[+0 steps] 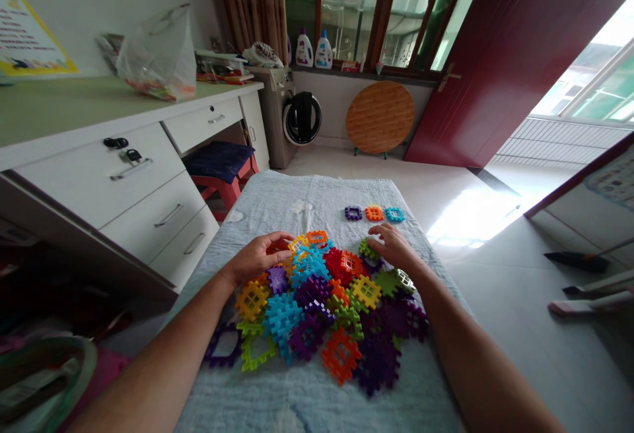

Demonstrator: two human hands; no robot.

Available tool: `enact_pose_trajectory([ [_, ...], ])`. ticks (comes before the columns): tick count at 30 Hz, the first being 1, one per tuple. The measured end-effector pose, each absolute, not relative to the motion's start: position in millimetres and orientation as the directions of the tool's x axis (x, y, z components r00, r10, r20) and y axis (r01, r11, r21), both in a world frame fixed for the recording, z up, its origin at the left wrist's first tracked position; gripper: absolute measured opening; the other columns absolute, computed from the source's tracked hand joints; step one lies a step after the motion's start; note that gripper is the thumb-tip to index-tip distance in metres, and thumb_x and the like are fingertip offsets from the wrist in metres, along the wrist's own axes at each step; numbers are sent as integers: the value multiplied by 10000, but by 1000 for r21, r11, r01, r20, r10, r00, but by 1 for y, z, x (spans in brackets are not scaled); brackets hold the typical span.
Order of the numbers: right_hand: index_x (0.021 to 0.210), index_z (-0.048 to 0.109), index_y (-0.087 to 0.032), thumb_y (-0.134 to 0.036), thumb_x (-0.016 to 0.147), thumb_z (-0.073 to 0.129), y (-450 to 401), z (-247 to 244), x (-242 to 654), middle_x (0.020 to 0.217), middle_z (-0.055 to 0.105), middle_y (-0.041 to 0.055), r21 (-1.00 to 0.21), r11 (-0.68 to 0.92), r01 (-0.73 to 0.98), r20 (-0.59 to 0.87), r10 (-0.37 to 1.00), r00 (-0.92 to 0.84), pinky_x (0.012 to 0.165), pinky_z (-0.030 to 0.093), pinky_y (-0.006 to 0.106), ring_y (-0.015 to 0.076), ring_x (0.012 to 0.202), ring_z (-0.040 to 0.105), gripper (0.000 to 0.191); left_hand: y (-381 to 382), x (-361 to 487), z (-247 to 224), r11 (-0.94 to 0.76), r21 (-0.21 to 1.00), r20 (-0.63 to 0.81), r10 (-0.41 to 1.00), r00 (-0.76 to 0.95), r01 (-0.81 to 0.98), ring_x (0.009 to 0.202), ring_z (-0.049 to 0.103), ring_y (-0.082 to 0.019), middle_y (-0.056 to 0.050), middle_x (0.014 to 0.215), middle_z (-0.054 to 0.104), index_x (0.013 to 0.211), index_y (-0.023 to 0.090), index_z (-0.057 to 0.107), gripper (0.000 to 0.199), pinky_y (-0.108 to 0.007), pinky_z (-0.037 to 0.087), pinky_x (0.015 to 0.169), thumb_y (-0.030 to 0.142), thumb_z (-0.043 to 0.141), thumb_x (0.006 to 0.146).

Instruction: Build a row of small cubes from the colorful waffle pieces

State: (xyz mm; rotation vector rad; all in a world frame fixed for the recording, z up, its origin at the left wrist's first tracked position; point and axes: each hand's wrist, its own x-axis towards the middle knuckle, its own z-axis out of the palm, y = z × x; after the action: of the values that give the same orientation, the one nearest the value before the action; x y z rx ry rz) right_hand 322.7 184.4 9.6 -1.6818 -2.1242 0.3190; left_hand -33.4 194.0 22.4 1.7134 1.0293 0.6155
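A heap of colourful interlocking plastic building pieces lies on the cloth-covered table (277, 205). At the heap's far left edge is my left hand (260, 255), its fingers curved and thumb apart, the tips at a yellow window-shaped piece (298, 243). Whether it grips that piece is hard to see. My right hand (393, 247) is over the far right side, fingers apart, by a green piece (366, 248). Beyond it, a purple frame piece (353, 213), an orange window piece (374, 213) and a blue window piece (395, 214) lie in a row.
To the left runs a white desk with drawers (173, 215), holding a plastic bag (161, 57). A stool (220, 162) stands partly under it. Farther back are a washing machine (277, 116) and a round wooden tabletop (380, 117). A red door (475, 70) stands at right.
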Motion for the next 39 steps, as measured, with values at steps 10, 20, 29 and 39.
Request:
enact_pose_trajectory([
  [10, 1223, 529, -133, -280, 656, 654, 175, 22, 319, 1106, 542, 122, -371, 243, 896, -27, 962, -272, 904, 399, 369, 254, 1017, 508, 600, 171, -8, 72, -577, 579, 230, 793, 564, 576, 1136, 527, -223, -63, 1222, 572, 1124, 220, 585, 350, -374, 387, 1010, 415, 536, 838],
  [20, 1255, 469, -172, -193, 637, 596, 177, 16, 314, 1174, 479, 106, -422, 376, 825, 194, 926, -323, 970, 371, 391, 258, 1123, 447, 632, 148, 60, 45, -705, 336, 82, 683, 726, 625, 1223, 440, -310, -125, 1288, 531, 1264, 190, 518, 658, -459, 300, 1057, 630, 522, 776],
  [29, 1176, 537, -151, -181, 618, 612, 224, 28, 283, 1067, 476, 92, -335, 397, 854, 222, 914, -338, 932, 383, 338, 220, 1002, 476, 564, 146, 48, 55, -725, 378, 87, 647, 757, 576, 1024, 524, -275, -89, 1042, 607, 1051, 208, 627, 461, -402, 400, 923, 569, 562, 772],
  [39, 1217, 531, -192, -179, 632, 633, 300, 39, 228, 1165, 537, 123, -128, 311, 942, -47, 946, -320, 844, 375, 361, 287, 1063, 458, 594, 143, 37, 72, -707, 489, 51, 608, 793, 511, 911, 528, -222, -38, 902, 603, 866, 208, 585, 236, -321, 395, 833, 423, 615, 772],
])
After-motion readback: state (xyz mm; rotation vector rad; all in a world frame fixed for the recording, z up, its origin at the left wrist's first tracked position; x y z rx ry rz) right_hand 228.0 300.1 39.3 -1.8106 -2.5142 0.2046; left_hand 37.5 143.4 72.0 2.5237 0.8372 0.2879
